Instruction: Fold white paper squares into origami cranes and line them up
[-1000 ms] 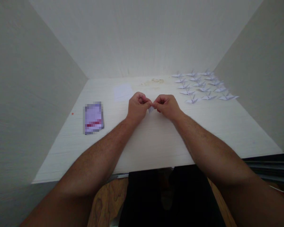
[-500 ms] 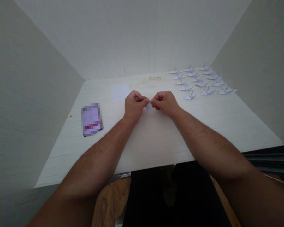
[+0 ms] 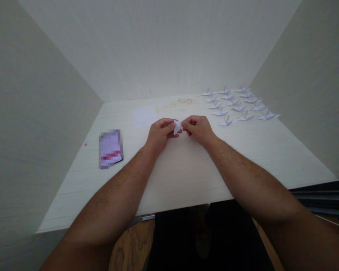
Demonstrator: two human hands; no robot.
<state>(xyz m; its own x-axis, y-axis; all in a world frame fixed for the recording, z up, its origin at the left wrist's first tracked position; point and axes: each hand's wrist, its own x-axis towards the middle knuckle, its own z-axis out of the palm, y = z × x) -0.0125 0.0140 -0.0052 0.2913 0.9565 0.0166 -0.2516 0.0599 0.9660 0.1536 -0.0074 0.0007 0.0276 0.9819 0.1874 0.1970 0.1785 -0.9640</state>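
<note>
A small piece of folded white paper (image 3: 177, 127) is held up between both hands over the middle of the table. My left hand (image 3: 161, 132) grips its left side, thumb on the near face and fingers behind. The thumb and index finger of my right hand (image 3: 197, 126) pinch its right edge. Several folded paper cranes (image 3: 245, 108) stand in rows at the back right, beyond my right hand. Behind my left hand lies a flat white paper sheet (image 3: 144, 116).
The white table (image 3: 183, 177) is closed in by pale walls at the back and both sides. A blurred-out purple object (image 3: 110, 149) lies at the left. A small orange speck (image 3: 86, 144) and brownish stains (image 3: 183, 101) mark the tabletop.
My left hand has turned and its fingers have spread behind the folded paper, so more of the paper shows. The whole scene sits slightly lower in view.
</note>
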